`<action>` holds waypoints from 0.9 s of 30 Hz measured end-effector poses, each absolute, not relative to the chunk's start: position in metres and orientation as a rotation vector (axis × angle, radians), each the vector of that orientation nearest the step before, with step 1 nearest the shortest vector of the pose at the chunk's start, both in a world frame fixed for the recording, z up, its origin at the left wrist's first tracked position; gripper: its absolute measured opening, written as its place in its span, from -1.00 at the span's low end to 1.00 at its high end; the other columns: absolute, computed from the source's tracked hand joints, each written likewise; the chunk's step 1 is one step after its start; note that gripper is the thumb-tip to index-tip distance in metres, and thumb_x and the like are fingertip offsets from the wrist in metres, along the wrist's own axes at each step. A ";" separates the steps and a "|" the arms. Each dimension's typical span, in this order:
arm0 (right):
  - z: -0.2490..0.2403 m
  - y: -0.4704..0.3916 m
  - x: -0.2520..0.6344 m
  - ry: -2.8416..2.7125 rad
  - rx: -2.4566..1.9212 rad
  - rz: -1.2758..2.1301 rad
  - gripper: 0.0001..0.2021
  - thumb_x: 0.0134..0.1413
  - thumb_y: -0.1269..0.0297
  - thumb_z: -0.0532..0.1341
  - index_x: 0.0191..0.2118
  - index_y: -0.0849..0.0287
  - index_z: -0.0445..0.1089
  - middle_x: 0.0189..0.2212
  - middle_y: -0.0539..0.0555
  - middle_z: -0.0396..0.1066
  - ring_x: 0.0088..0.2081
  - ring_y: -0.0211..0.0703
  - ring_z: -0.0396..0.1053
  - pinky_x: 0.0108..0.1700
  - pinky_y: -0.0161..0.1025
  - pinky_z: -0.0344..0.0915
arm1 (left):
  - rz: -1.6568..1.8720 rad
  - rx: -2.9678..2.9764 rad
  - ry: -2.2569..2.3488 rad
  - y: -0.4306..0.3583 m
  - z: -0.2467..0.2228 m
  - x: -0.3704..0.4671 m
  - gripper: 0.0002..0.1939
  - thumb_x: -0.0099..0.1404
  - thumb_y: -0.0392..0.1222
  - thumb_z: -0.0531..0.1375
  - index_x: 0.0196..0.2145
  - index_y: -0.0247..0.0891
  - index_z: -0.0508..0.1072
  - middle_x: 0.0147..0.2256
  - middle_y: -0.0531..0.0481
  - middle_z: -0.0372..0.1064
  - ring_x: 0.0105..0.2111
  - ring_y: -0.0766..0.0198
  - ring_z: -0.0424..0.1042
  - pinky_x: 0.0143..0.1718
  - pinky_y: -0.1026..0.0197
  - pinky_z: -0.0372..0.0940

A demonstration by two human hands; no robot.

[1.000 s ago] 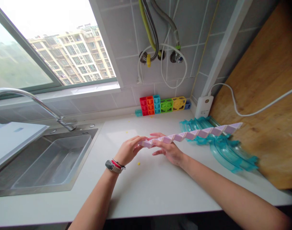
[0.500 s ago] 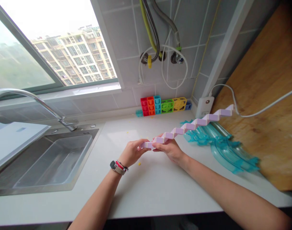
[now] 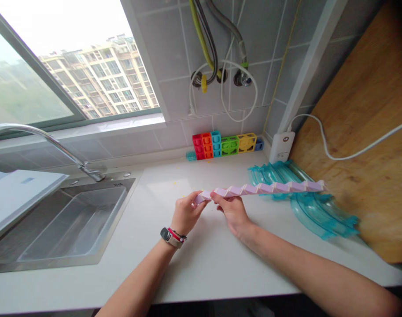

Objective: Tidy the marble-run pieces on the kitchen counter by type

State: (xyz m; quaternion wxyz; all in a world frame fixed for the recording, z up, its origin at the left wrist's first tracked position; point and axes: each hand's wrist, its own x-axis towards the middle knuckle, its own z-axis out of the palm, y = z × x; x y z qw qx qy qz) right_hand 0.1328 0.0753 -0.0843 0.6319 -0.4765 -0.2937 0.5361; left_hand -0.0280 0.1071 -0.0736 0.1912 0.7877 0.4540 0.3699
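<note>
A long pale purple snake puzzle (image 3: 267, 188), made of wedge-shaped segments, stretches to the right above the white counter. My left hand (image 3: 187, 213) pinches its left end between thumb and fingers. Just beside that, my right hand (image 3: 233, 214) grips the neighbouring segments, thumb on the near side. The puzzle's far end hangs free over curved translucent teal track pieces (image 3: 315, 215), apart from both hands. Some of the fingers are hidden behind the puzzle.
Colourful cube blocks (image 3: 217, 145) stand along the back wall. A sink (image 3: 133, 185) with a clear plastic bin (image 3: 121, 193) and a faucet (image 3: 55, 141) lies left. On the right, a white plug-in box (image 3: 282, 146) with a cable stands by a wooden board (image 3: 362, 132).
The puzzle's long right part has swung down from a rising slant to nearly level, and its segments have rolled to show other faces. Both hands keep hold, and the left wrist has turned slightly.
</note>
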 end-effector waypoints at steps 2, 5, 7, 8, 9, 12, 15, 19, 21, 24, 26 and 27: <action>-0.084 0.072 0.130 -0.636 -1.091 1.201 -0.64 -0.18 0.01 0.52 -0.33 0.13 0.51 -0.39 0.03 0.51 -0.35 -0.13 0.41 -0.36 -0.21 0.29 | 1.056 2.217 1.343 0.102 -0.077 -0.021 -0.79 0.32 -0.10 0.31 -0.13 -0.20 0.57 -0.46 0.07 0.51 -0.57 0.39 0.34 -0.43 0.33 0.31; -0.084 0.069 0.129 -0.625 -1.074 1.189 -0.63 -0.18 0.02 0.52 -0.35 0.11 0.46 -0.42 0.00 0.48 -0.38 -0.14 0.39 -0.37 -0.21 0.29 | 1.067 2.222 1.385 0.099 -0.082 -0.016 -0.80 0.33 -0.09 0.30 -0.14 -0.21 0.58 -0.52 0.08 0.47 -0.57 0.38 0.35 -0.43 0.32 0.31; -0.083 0.069 0.129 -0.645 -1.082 1.177 -0.63 -0.17 0.01 0.52 -0.39 0.10 0.41 -0.46 -0.03 0.45 -0.41 -0.14 0.39 -0.38 -0.20 0.30 | 1.057 2.199 1.338 0.101 -0.083 -0.016 -0.79 0.33 -0.08 0.30 -0.13 -0.21 0.58 -0.49 0.06 0.50 -0.55 0.37 0.37 -0.42 0.32 0.34; -0.083 0.070 0.130 -0.657 -1.089 1.170 -0.62 -0.17 0.01 0.52 -0.40 0.10 0.40 -0.47 -0.04 0.44 -0.41 -0.15 0.39 -0.38 -0.20 0.30 | 1.040 2.180 1.294 0.102 -0.082 -0.018 -0.76 0.33 -0.07 0.30 -0.11 -0.21 0.58 -0.45 0.04 0.53 -0.52 0.36 0.40 -0.42 0.32 0.35; -0.082 0.071 0.131 -0.670 -1.095 1.164 -0.62 -0.17 0.01 0.52 -0.40 0.10 0.40 -0.46 -0.04 0.45 -0.40 -0.14 0.40 -0.36 -0.20 0.32 | 1.017 2.156 1.247 0.104 -0.082 -0.019 -0.72 0.33 -0.05 0.30 -0.05 -0.21 0.57 -0.41 0.02 0.55 -0.50 0.35 0.42 -0.42 0.32 0.37; -0.077 0.075 0.136 -0.684 -1.096 1.147 -0.63 -0.15 0.00 0.51 -0.32 0.10 0.44 -0.34 0.02 0.53 -0.29 -0.10 0.47 -0.30 -0.20 0.38 | 0.989 2.082 1.178 0.111 -0.077 -0.026 -0.61 0.36 -0.01 0.28 0.07 -0.22 0.51 -0.33 -0.03 0.58 -0.46 0.33 0.47 -0.45 0.32 0.40; -0.073 0.078 0.142 -0.674 -1.074 1.120 -0.62 -0.13 0.02 0.51 -0.27 0.10 0.46 -0.22 0.06 0.56 -0.21 -0.08 0.49 -0.26 -0.20 0.41 | 1.060 2.093 1.212 0.115 -0.071 -0.033 -0.69 0.37 -0.01 0.26 -0.02 -0.21 0.54 -0.31 -0.03 0.59 -0.46 0.34 0.45 -0.43 0.30 0.41; -0.075 0.080 0.142 -0.699 -1.062 1.121 -0.63 -0.14 0.02 0.51 -0.30 0.11 0.45 -0.31 0.03 0.55 -0.27 -0.11 0.50 -0.30 -0.20 0.44 | 1.025 2.256 1.196 0.115 -0.069 -0.035 -0.74 0.32 -0.03 0.32 -0.10 -0.18 0.53 -0.28 0.01 0.59 -0.50 0.36 0.40 -0.37 0.27 0.40; -0.079 0.080 0.141 -0.718 -1.051 1.126 -0.63 -0.15 0.03 0.52 -0.31 0.11 0.45 -0.36 0.01 0.53 -0.30 -0.11 0.51 -0.31 -0.20 0.45 | 0.973 2.302 1.207 0.114 -0.071 -0.034 -0.80 0.35 -0.04 0.29 -0.15 -0.19 0.52 -0.32 0.02 0.58 -0.51 0.36 0.40 -0.38 0.27 0.37; -0.082 0.080 0.139 -0.741 -1.037 1.123 -0.62 -0.16 0.05 0.52 -0.31 0.11 0.44 -0.38 0.01 0.54 -0.30 -0.09 0.53 -0.29 -0.17 0.49 | 0.914 2.329 1.221 0.112 -0.072 -0.032 -0.83 0.40 -0.06 0.23 -0.18 -0.19 0.51 -0.36 0.03 0.56 -0.52 0.35 0.40 -0.39 0.27 0.33; -0.083 0.080 0.140 -0.743 -1.029 1.138 -0.62 -0.15 0.05 0.52 -0.30 0.11 0.42 -0.38 0.00 0.54 -0.29 -0.07 0.54 -0.27 -0.15 0.52 | 0.873 2.345 1.207 0.112 -0.071 -0.032 -0.84 0.41 -0.07 0.20 -0.20 -0.19 0.50 -0.38 0.04 0.54 -0.53 0.35 0.38 -0.39 0.28 0.30; -0.082 0.081 0.140 -0.746 -1.023 1.150 -0.62 -0.14 0.04 0.52 -0.30 0.11 0.42 -0.38 0.00 0.54 -0.28 -0.06 0.55 -0.27 -0.14 0.52 | 0.848 2.353 1.195 0.112 -0.070 -0.032 -0.84 0.41 -0.08 0.19 -0.22 -0.20 0.49 -0.40 0.04 0.52 -0.53 0.35 0.37 -0.39 0.28 0.28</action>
